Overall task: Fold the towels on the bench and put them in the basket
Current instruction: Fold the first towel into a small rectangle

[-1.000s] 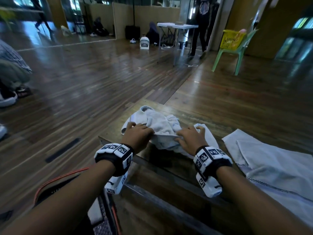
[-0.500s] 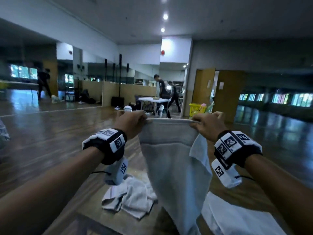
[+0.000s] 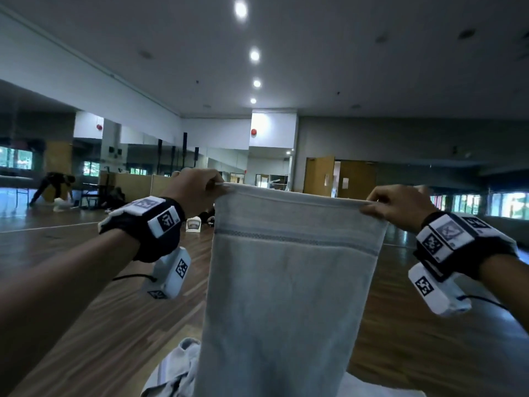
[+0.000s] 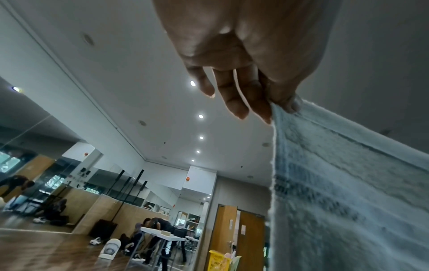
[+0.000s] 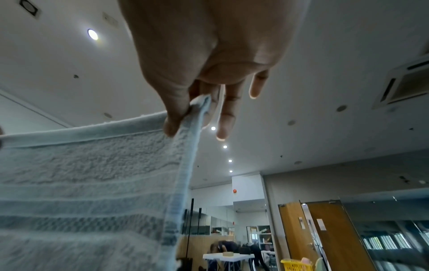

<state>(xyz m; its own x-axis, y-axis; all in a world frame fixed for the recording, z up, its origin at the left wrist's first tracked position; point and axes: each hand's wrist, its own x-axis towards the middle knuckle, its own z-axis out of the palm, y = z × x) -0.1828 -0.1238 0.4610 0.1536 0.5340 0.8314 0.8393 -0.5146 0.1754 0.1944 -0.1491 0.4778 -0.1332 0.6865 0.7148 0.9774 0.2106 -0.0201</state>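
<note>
Both hands up at chest height, holding one grey towel [image 3: 289,282] spread out by its top edge. Left hand [image 3: 194,190] pinches the top left corner between thumb and forefinger, other fingers [image 4: 234,102] loosely extended. Right hand [image 3: 398,207] pinches the top right corner the same way. Towel hangs flat and full width, woven stripe band near the top, lower end out of frame. Below it, a crumpled towel [image 3: 177,371] lies at bottom left; the counter itself isn't visible. Yellow basket [image 5: 294,265] sits far across the room near the wooden doors, with something pink showing above its rim; the rest of its contents can't be made out.
</note>
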